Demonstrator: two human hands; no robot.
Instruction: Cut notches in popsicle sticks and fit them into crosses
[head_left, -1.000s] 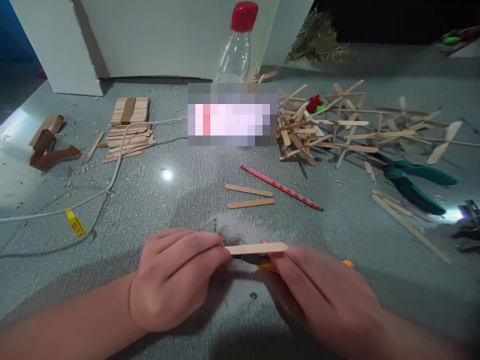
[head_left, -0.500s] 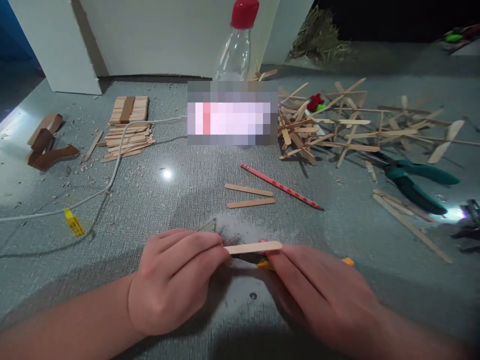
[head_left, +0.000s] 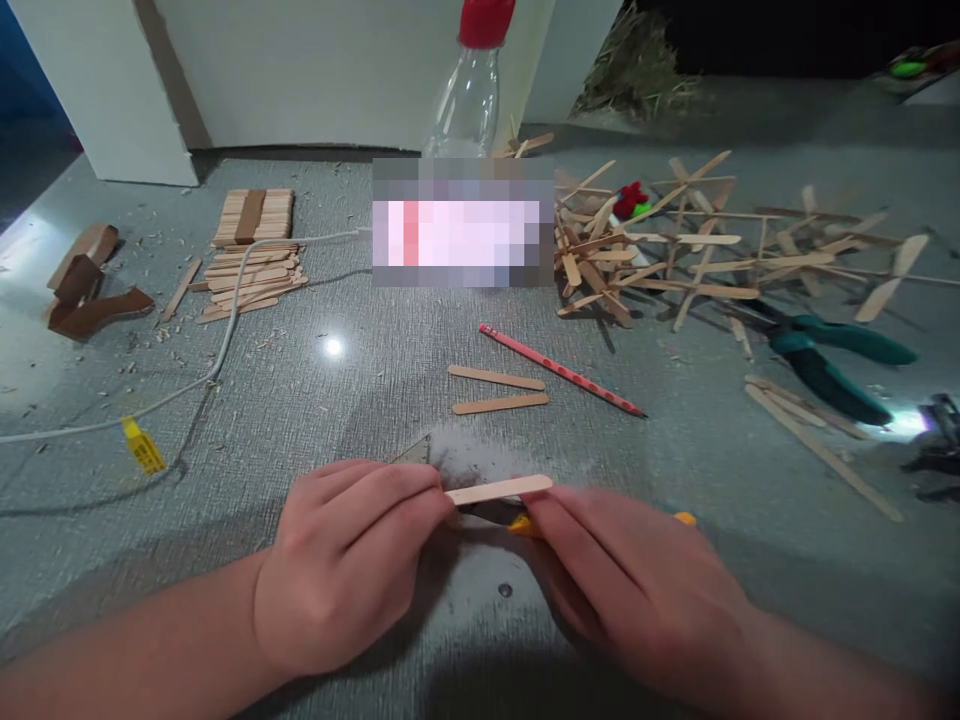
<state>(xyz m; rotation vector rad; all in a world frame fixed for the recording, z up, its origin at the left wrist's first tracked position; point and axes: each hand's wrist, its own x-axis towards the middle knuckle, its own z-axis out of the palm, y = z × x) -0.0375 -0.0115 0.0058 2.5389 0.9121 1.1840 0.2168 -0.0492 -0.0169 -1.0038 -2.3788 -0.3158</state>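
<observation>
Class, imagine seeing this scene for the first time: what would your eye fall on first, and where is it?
Probably the clear bottle with its bright red cap, at the top centre. Next comes the sprawling tangle of wooden sticks at upper right. Front and centre, the left hand holds a pale stick and the right hand a yellow-handled tool.

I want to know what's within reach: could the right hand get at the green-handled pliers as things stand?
Probably, but its grip is taken: the right hand holds a yellow-handled tool. Only a few low-lying wooden sticks seem to lie between it and the pliers.
</observation>
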